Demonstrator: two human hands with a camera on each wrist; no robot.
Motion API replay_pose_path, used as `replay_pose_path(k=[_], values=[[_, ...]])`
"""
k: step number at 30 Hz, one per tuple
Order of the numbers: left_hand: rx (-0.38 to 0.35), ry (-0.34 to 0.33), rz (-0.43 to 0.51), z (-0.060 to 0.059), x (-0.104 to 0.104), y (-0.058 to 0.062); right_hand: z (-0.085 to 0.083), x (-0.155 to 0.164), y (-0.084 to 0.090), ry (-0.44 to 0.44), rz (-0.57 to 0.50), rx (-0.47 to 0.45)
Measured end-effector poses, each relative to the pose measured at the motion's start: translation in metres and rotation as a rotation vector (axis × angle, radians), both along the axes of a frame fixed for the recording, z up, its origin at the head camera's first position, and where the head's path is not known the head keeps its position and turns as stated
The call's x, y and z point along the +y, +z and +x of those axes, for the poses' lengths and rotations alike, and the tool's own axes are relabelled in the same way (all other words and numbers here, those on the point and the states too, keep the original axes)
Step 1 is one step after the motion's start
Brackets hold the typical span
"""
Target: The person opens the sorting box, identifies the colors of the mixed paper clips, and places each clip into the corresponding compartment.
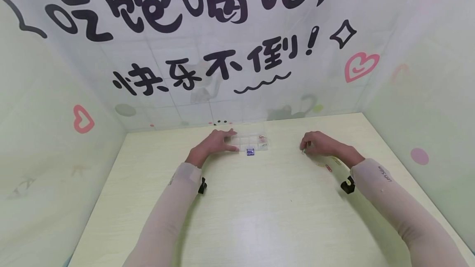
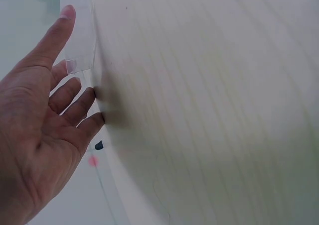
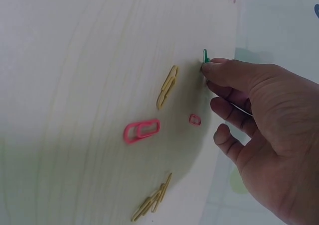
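Pale wood-grain desk (image 1: 237, 205) carries a clear plastic compartment box (image 1: 253, 140): red clips (image 1: 262, 138) in its far right compartment, a greenish item (image 1: 264, 145) in the near right. Left hand (image 1: 217, 141), fingers extended, touches the box's left end. Right hand (image 1: 318, 143), near yellow paper clips (image 3: 174, 74) and a pink paper clip (image 3: 127, 134), pinches a green paper clip (image 3: 205, 55). A small red loop (image 3: 191, 119) lies alongside.

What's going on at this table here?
A person's right hand is pinching a green paper clip, while their left hand is at the left end of a clear divided box. Reddish and greenish bits, probably clips, show in the box's right-end compartments. On the table near the right hand lie some yellow clips, a larger pinkish-red clip and a small red loop.
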State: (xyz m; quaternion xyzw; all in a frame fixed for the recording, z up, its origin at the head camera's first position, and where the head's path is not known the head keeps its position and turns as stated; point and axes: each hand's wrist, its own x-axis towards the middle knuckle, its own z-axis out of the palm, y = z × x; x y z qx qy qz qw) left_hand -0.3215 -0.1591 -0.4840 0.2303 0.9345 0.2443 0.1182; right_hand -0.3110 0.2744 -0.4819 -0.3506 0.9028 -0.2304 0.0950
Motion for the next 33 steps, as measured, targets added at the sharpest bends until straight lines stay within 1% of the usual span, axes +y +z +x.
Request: replay_pose_path(k=[6,13,21,28,33], values=[[0.008,-0.006,-0.001,-0.0004,0.0003,0.0007,-0.0002,-0.0018,0.0002,-0.025,0.009,-0.009],[0.01,-0.002,0.001,-0.0006,0.0,0.0016,0.0016,-0.0036,0.0011,-0.022,-0.004,-0.023],[-0.003,0.008,0.007,0.0002,-0.0005,0.0005,-0.0001,-0.003,-0.0019,-0.038,0.001,-0.054],[-0.006,0.013,0.009,0.0009,-0.0002,0.0004,0.0006,-0.0031,-0.0027,-0.033,-0.011,-0.047],[-0.01,0.015,0.018,-0.0004,-0.0013,-0.0014,0.0005,-0.0054,-0.0027,-0.033,-0.012,-0.019]])
